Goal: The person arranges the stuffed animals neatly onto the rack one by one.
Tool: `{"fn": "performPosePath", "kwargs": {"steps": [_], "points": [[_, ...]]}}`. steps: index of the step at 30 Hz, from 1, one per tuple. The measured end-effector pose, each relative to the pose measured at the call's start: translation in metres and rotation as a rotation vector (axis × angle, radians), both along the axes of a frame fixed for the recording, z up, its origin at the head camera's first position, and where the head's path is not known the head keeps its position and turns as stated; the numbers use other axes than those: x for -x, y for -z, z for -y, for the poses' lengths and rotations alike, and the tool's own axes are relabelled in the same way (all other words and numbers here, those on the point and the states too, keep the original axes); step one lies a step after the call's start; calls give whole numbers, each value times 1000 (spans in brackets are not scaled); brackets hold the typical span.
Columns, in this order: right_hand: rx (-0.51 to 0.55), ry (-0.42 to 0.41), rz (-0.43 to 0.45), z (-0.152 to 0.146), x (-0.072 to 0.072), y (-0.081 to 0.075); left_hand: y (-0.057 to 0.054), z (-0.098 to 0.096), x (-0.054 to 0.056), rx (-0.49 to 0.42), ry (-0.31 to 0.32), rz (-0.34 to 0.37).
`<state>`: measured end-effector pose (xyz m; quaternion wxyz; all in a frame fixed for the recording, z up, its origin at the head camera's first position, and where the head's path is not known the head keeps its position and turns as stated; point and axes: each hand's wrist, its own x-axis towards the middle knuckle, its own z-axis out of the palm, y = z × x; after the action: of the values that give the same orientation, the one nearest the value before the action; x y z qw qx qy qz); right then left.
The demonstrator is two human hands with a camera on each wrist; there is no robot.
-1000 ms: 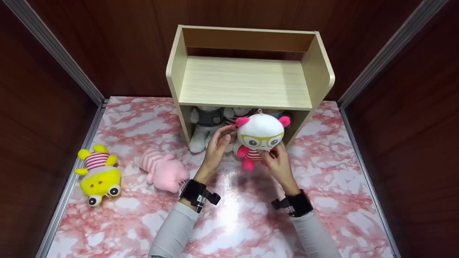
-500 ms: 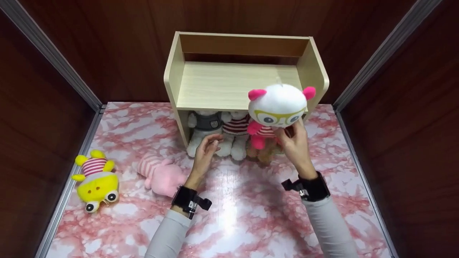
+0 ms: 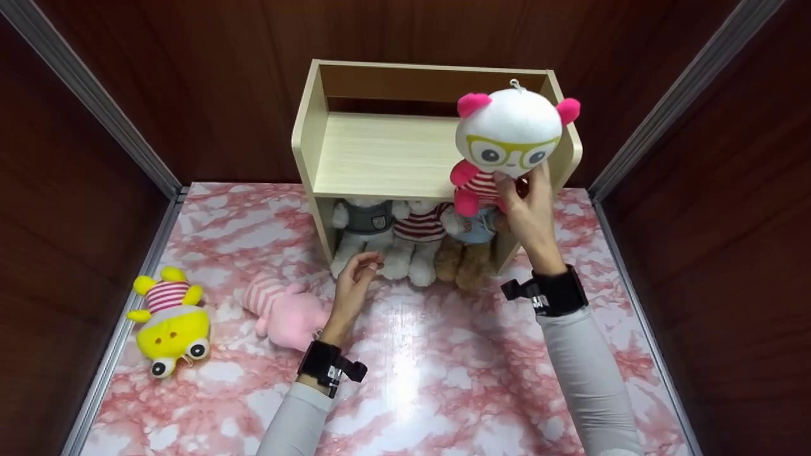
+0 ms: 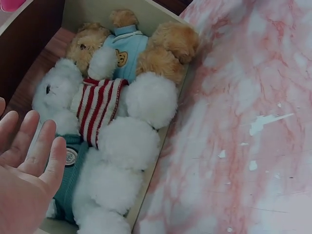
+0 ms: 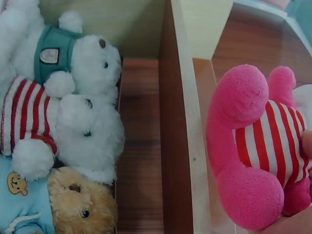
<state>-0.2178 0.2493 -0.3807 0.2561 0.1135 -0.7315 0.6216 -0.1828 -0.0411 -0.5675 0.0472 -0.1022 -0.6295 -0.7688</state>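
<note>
One panda plush (image 3: 509, 123) in the pinch of the right hand (image 3: 532, 215), well apart from the spread left hand (image 3: 352, 288)

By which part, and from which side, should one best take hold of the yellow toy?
Probably grip the yellow toy by its striped body, from above with the left hand: the body is narrower than the head, so easier to encircle. Better come from the side of the pink toy, as the metal rail runs close on the other.

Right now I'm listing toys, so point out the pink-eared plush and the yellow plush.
Pink-eared plush (image 3: 512, 145), head view, on its face.
Yellow plush (image 3: 172, 326), head view, on its head.
</note>
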Motion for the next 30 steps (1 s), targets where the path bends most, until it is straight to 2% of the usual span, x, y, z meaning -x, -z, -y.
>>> {"fn": "performPosePath", "kwargs": {"steps": [5,13,18,22,26,30], "points": [[-44,81,46,-3,15,-5,4,3,-2,-6,3,32],[-175,222,135,-10,43,-9,9,5,-5,-21,-15,74],[-258,267,119,-11,58,-8,12,4,-6,-17,-16,93],[-306,271,105,-11,68,-8,13,4,-7,-37,-2,103],[-331,282,119,-11,77,-6,9,4,-11,-33,9,112],[-337,298,109,-12,84,-5,-4,4,-21,-15,10,117]]}}
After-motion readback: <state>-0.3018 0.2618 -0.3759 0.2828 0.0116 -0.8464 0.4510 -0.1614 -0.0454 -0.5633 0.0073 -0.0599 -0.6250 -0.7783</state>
